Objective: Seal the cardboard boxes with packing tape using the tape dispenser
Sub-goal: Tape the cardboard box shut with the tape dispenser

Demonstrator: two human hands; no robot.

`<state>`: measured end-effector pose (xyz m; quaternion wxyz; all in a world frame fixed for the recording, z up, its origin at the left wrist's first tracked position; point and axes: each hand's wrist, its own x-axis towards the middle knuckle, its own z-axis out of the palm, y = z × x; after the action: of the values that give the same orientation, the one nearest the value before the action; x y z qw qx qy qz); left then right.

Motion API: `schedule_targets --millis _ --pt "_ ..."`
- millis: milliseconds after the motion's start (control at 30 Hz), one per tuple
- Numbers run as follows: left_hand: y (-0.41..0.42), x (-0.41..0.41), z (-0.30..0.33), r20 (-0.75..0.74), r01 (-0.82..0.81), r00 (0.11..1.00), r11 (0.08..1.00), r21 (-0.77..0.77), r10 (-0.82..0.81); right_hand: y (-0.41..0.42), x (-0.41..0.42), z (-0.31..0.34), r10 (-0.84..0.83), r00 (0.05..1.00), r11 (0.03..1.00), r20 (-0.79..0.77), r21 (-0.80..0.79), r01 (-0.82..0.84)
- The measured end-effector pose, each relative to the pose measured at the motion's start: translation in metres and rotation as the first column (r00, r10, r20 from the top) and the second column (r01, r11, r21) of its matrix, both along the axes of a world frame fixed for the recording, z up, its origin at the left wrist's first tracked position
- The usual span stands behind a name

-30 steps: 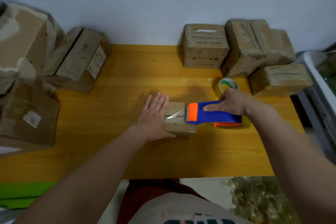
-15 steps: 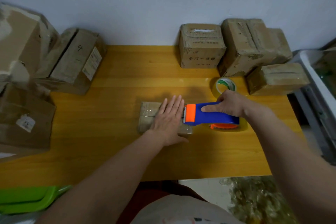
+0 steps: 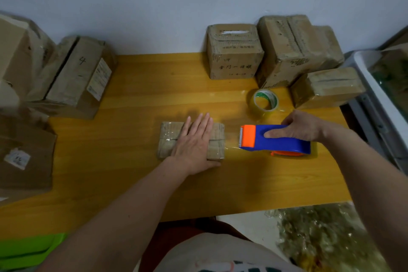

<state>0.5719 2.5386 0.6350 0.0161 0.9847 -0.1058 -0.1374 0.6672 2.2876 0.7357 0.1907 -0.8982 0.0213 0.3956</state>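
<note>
Head view: left hand [image 3: 194,139], fingers [image 3: 199,122] flat, is pressing the box [image 3: 170,141].
Right hand [image 3: 302,126]: is gripping the dispenser [image 3: 276,141] right of the box.
Tip: rub the tape firmly over the seam.

A small flat cardboard box [image 3: 192,142] lies in front of me at the middle of the table [image 3: 141,183], its top glossy with clear tape over the seam. At 3 o'clock from it, apart from it, the tape dispenser [image 3: 273,139] sits upright (blue body, orange toothed end pointing back at the box). Taped boxes [image 3: 282,51] stand at 1 o'clock against the wall.
</note>
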Motion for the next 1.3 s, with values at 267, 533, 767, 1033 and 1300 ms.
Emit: schedule_targets --millis 267,533,767,1033,1300 --pt "0.007 0.004 0.006 0.011 -0.045 0.999 0.999 0.024 0.045 0.009 -0.007 -0.017 0.051 0.999 0.998 0.004 -0.048 -0.051" --pt "0.01 0.005 0.003 0.01 -0.052 0.999 0.998 0.027 0.052 0.061 -0.01 -0.012 0.267 0.963 0.923 0.026 -0.295 -0.247" --pt "0.01 0.005 -0.001 0.017 -0.076 0.997 0.996 0.042 0.075 0.036 -0.026 -0.016 0.363 0.88 0.816 0.306 -0.56 -0.142" --pt "-0.003 -0.001 -0.001 0.03 -0.345 0.938 0.938 -0.029 0.346 0.045 -0.06 -0.087 0.215 0.827 0.906 0.52 -0.421 0.029" --pt "0.044 -0.027 -0.003 0.072 -0.253 0.966 0.966 0.06 0.249 0.059 -0.072 -0.113 -0.006 0.813 0.975 0.582 -0.178 0.135"
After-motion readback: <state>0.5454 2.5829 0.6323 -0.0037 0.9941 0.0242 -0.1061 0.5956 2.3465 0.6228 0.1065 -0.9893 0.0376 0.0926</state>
